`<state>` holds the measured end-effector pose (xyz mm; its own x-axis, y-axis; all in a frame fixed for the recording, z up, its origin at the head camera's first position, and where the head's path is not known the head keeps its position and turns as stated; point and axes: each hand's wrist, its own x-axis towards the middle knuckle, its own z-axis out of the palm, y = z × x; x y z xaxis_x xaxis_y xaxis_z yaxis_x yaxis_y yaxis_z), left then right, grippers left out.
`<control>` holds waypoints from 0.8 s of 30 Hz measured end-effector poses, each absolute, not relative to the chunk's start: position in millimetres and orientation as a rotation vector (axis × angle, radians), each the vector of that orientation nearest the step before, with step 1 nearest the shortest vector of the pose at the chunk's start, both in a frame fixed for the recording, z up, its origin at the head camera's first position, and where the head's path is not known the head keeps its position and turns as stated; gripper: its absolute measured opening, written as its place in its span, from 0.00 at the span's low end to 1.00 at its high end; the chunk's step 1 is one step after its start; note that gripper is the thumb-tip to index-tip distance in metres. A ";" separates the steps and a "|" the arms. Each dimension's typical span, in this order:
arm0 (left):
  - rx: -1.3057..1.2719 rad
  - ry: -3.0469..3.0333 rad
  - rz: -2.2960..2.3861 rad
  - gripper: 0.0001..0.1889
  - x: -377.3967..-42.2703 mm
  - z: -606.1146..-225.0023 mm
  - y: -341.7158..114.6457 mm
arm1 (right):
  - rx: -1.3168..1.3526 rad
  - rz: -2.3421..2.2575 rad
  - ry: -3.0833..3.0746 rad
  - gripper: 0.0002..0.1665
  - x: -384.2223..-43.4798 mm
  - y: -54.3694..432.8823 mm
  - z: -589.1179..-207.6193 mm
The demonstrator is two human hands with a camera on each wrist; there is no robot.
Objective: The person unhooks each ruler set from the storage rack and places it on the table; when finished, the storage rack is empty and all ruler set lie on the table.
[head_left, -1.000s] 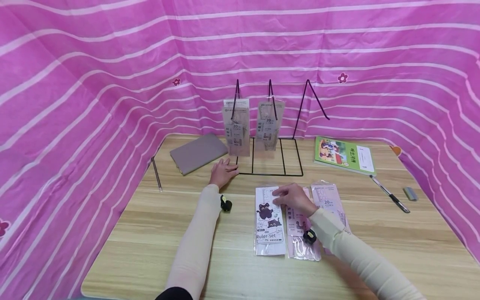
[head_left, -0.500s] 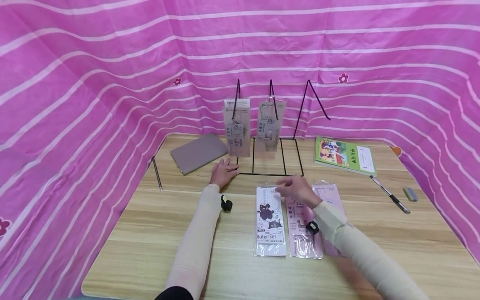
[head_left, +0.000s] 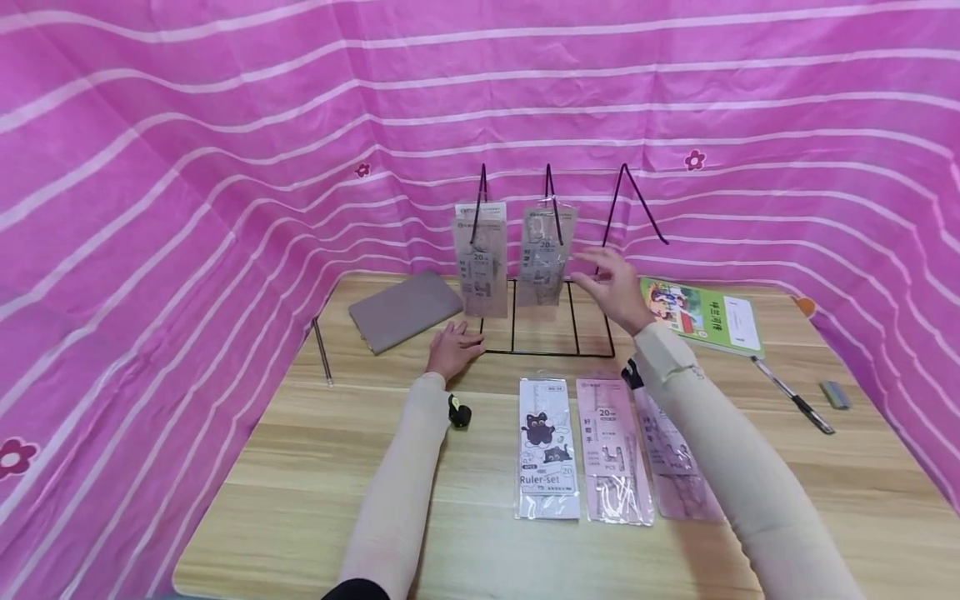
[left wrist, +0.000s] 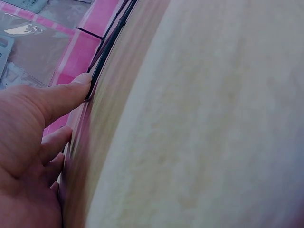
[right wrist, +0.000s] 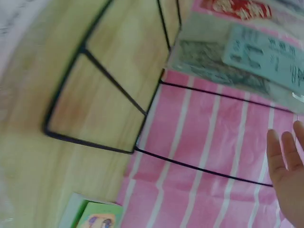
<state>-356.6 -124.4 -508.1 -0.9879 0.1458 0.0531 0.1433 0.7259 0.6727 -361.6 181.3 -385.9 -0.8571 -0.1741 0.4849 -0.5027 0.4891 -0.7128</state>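
My left hand (head_left: 453, 350) rests on the table at the left front corner of a black wire display rack (head_left: 555, 353). Its thumb touches the corner of the frame, as the left wrist view shows. My right hand (head_left: 615, 287) is raised over the rack, just right of a ruler set pack (head_left: 546, 258) hanging from the middle hook, with its fingers extended and nothing held. Other ruler set packs (head_left: 480, 271) hang from the left hook. In front of the rack lie a white cat-print ruler set (head_left: 545, 450) and two pink ruler sets (head_left: 611, 450).
A grey notebook (head_left: 405, 310) and a pencil (head_left: 323, 354) lie on the left of the wooden table. To the right are a green book (head_left: 701, 317), a pen (head_left: 795, 396) and an eraser (head_left: 835, 395). Pink striped cloth (head_left: 510, 92) encloses the table's back and sides.
My right hand has left the packs on the table and moved forward and up to beside the middle hanging pack. The left hand stays at the rack's corner.
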 end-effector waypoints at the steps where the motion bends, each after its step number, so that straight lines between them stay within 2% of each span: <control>1: 0.248 2.914 1.137 0.19 -356.4 -508.4 -123.8 | 0.568 1.334 -2.376 0.24 -365.5 182.1 -383.1; 9: 0.242 2.886 1.157 0.19 -358.1 -507.4 -121.2 | 0.567 1.397 -2.368 0.24 -386.0 186.5 -372.2; 18: 0.248 2.900 1.148 0.19 -359.1 -508.9 -123.1 | 0.530 1.494 -2.468 0.29 -400.1 178.0 -365.3; 24: 0.266 2.916 1.149 0.18 -356.7 -510.1 -124.5 | 0.501 1.525 -2.436 0.27 -402.8 170.9 -363.3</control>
